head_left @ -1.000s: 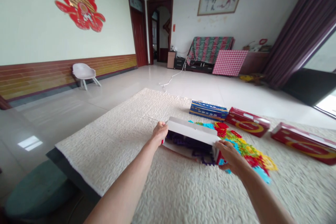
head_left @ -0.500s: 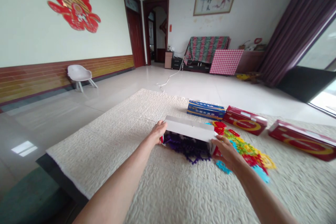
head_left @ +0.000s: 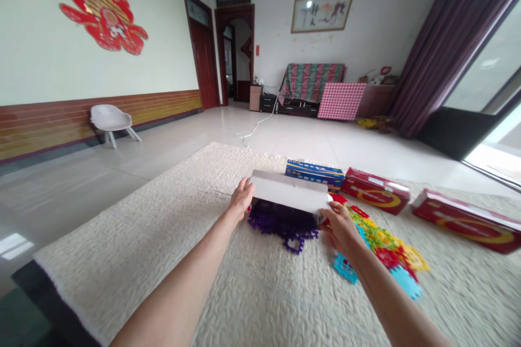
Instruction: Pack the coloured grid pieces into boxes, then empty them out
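Note:
Both hands grip an open box by its two ends; its white flap (head_left: 290,191) faces up towards me. My left hand (head_left: 243,195) is closed on the left end, and my right hand (head_left: 341,223) is closed on the right end. Dark purple interlocking plastic pieces (head_left: 283,225) lie at the box's opening and on the mat just below it. To the right of the box, beside and partly behind my right hand, is a loose pile of red, yellow, green and blue pieces (head_left: 380,241).
A quilted cream mat (head_left: 171,217) covers the low surface. Beyond the box stand a blue box (head_left: 313,172) and two red boxes, one nearer the middle (head_left: 376,190) and one at the right (head_left: 468,218). A white chair (head_left: 112,119) stands by the left wall.
The box has shifted slightly left and away in both hands, and more of the purple pieces show on the mat below its opening. The camera view has turned a little.

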A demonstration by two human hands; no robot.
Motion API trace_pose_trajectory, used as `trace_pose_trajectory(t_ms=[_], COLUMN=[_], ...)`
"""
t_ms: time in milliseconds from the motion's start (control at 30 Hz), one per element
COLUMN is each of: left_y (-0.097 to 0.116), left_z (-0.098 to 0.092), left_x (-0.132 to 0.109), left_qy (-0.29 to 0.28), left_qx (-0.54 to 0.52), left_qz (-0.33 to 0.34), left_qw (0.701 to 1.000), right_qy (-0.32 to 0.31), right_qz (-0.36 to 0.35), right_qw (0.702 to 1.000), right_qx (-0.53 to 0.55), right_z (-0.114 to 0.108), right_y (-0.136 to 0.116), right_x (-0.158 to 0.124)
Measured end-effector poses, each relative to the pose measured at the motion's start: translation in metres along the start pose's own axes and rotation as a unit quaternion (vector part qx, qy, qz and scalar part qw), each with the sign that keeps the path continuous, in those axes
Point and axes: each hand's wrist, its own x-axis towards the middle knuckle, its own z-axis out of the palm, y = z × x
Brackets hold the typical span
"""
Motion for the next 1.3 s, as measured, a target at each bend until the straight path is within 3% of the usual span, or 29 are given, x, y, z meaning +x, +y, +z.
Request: trace_pose_trajectory(t_ms=[533, 900, 1100, 1300], left_y=[0.021, 0.054, 0.061, 0.080], left_z=[0.008, 0.016, 0.005, -0.030], left_x=[0.022, 0.045, 0.025, -0.015], left_qy=[0.003, 0.014, -0.005, -0.051], left_qx=[0.009, 0.049, 0.091, 0.143], left_qz=[0.070, 0.094, 0.106, 0.182], left_qw=[0.998, 0.994, 0.990, 0.972], right_qy=[0.005, 0.010, 0.012, 0.030], right_qz=[-0.032, -0.062, -0.059, -0.082], right_qw=[0.999, 0.998, 0.997, 0.985], right_qx=[0.021, 0.005, -0.058, -0.151], right_z=[0.007, 0.010, -0.001, -0.031], right_y=[-0.021, -0.034, -0.047, -0.077], right_x=[0.020, 0.046, 0.036, -0.001])
